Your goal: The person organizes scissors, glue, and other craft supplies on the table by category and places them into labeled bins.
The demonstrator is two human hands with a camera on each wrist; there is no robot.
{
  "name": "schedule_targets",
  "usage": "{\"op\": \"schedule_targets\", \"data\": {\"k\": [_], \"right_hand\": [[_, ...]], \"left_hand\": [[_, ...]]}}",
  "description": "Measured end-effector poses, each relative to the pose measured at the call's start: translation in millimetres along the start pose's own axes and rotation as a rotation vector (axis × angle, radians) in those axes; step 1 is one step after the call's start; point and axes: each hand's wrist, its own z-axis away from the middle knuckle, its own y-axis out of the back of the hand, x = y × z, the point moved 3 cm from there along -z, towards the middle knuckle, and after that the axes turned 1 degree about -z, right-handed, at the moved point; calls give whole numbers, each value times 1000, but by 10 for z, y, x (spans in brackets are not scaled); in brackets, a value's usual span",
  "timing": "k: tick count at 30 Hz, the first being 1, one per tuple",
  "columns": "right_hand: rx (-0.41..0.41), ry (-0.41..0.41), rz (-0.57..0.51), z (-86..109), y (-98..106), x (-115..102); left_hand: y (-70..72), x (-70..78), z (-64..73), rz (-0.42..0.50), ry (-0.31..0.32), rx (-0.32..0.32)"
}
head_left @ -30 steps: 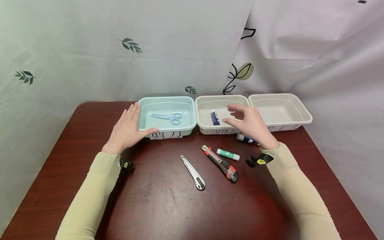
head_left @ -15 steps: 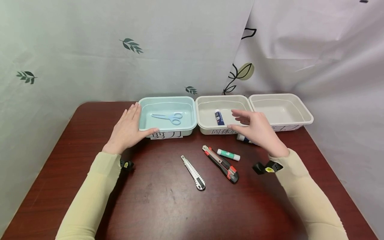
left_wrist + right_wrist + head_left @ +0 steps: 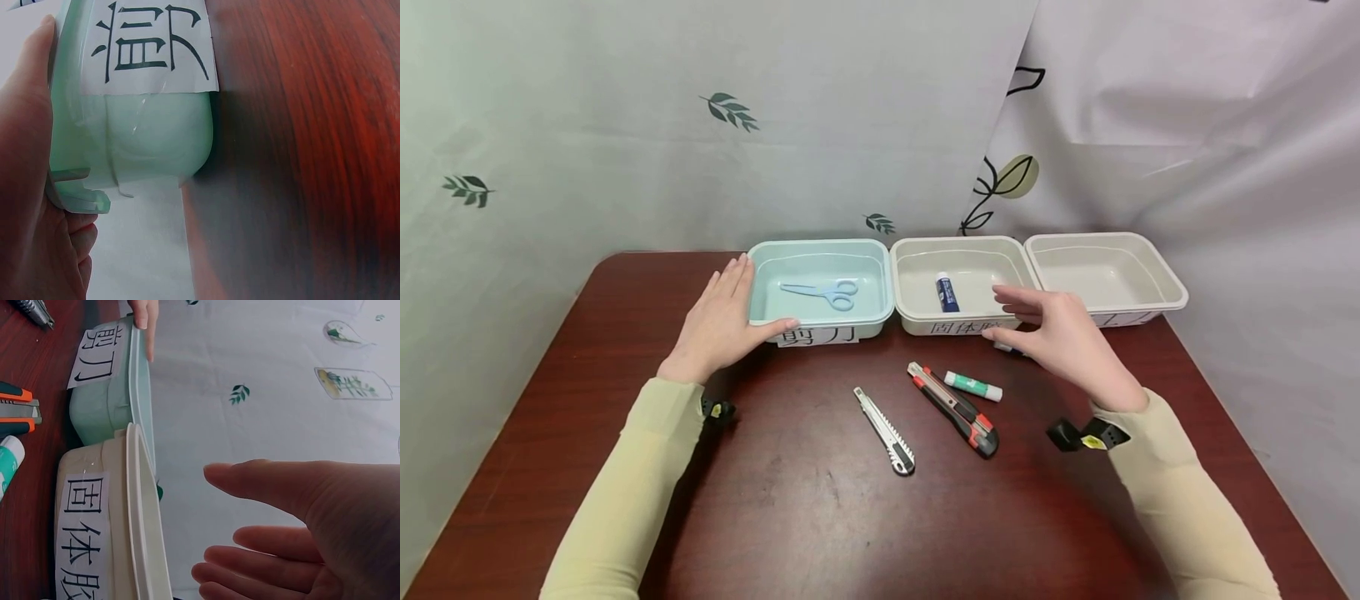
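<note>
Navy glue (image 3: 948, 293) lies in the middle bin (image 3: 917, 258), left of right hand (image 3: 1060, 337), whose parted fingers hold nothing; left hand (image 3: 713, 327), straight-fingered, touches blue bin's (image 3: 805, 262) left edge.

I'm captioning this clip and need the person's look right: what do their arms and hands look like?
The left sleeve and right sleeve are long, plain and pale yellow, reaching the wrists. The left hand and right hand wear no gloves. At each wrist sits a small black camera with a yellow mark; no cable shows.
</note>
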Motion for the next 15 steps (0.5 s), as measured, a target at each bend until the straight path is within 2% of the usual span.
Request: {"op": "schedule_targets", "data": {"k": [6,15], "right_hand": [[-25,5,18,77,9,44],[-56,8,27,152,-110,105]], "left_hand": [[-10,-1,-3,-7,1,1],[-4,5,-3,-22,2,11]]}}
